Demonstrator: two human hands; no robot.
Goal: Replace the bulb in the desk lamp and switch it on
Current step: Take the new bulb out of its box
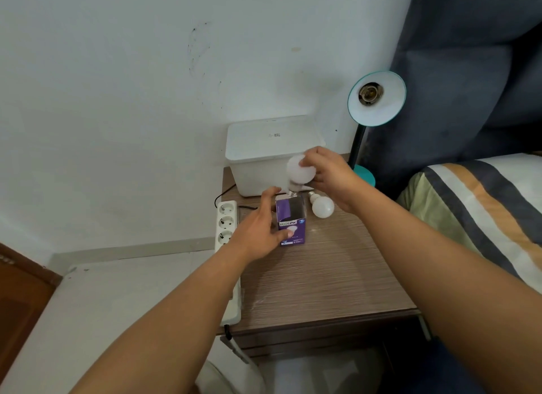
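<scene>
Head view: my right hand pinches the new bulb by its white globe, fingers curled over the top, screw base pointing down just above the open purple box. My left hand wraps the box, thumb on its front, steadying it near the desk's back-left part. Old bulb lies on its side just right of the box. Lamp stands at the desk's back-right corner, shade tipped toward me, socket bare. Bulb looks light, smooth, likely slippery and breakable; hold the globe with spread fingers, gentle pressure, keep the metal thread clear for the socket. White bin sits along the back edge, power strip along the left edge. Lamp switch not visible; the cord's run is unclear. Box interior is dark, bulb base partly blurred.
</scene>
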